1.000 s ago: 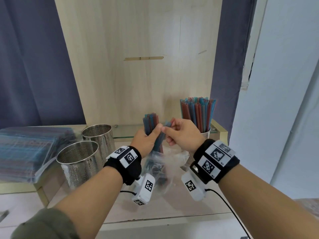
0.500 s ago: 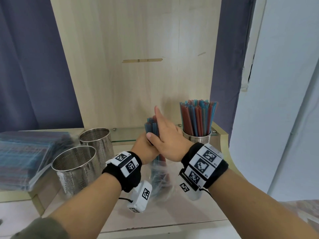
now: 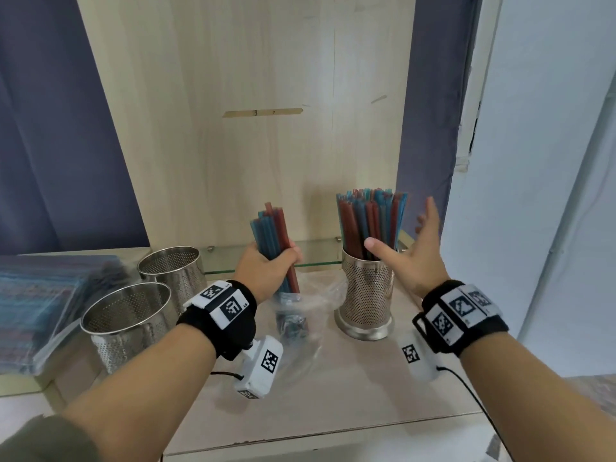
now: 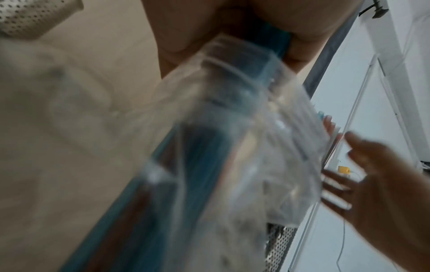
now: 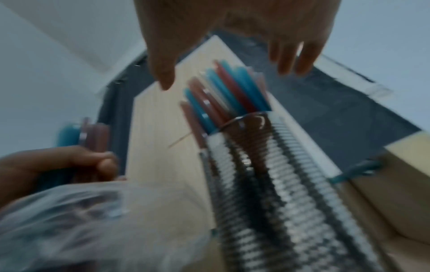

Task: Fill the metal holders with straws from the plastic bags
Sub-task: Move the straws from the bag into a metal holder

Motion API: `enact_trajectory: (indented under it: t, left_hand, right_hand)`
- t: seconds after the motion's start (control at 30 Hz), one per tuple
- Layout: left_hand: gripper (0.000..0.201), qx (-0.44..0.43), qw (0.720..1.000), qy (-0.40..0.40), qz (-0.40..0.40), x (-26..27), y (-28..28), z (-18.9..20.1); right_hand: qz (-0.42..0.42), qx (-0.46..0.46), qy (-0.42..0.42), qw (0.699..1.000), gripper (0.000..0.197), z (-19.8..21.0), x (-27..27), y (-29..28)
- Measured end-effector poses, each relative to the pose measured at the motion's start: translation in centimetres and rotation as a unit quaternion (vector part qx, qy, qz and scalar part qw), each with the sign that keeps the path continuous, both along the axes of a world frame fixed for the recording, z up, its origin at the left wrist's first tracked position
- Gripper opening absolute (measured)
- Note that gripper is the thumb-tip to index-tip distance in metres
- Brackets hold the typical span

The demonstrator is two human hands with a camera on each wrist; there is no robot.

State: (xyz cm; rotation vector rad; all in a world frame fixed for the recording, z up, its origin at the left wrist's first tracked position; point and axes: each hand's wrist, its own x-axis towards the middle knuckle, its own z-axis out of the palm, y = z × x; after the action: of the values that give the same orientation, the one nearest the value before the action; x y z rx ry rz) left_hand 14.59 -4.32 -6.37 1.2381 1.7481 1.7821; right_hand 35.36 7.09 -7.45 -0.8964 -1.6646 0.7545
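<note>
Left hand [image 3: 266, 271] clamps a bundle of straws [image 3: 271, 241], half out of the plastic bag [image 3: 300, 315], left of the filled holder [image 3: 366, 295]. Right hand [image 3: 413, 258] spread wide, empty. Next, probably: strip the bag, drop the bundle into an empty holder [image 3: 128, 325].

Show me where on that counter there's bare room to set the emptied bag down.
The front strip of the counter, between the forearms and its near edge, is bare. So is the patch right of the filled holder. It is crowded between the two empty holders and the filled one, where the left hand grips the straw bundle over the plastic bag.
</note>
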Motion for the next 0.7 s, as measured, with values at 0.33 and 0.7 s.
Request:
enact_trajectory:
  t: [0.33,0.7]
  left_hand:
    - [0.009,0.04,0.998,0.05,-0.005,1.4,0.4,5.1]
    - [0.008,0.161,0.986,0.033,-0.02,1.8,1.1,10.4]
  right_hand:
    - [0.058,-0.044,-0.028,0.997,0.143,2.9,-2.6,3.7]
    - [0.002,0.01,0.021,1.0,0.146,1.4,-4.2,2.4]
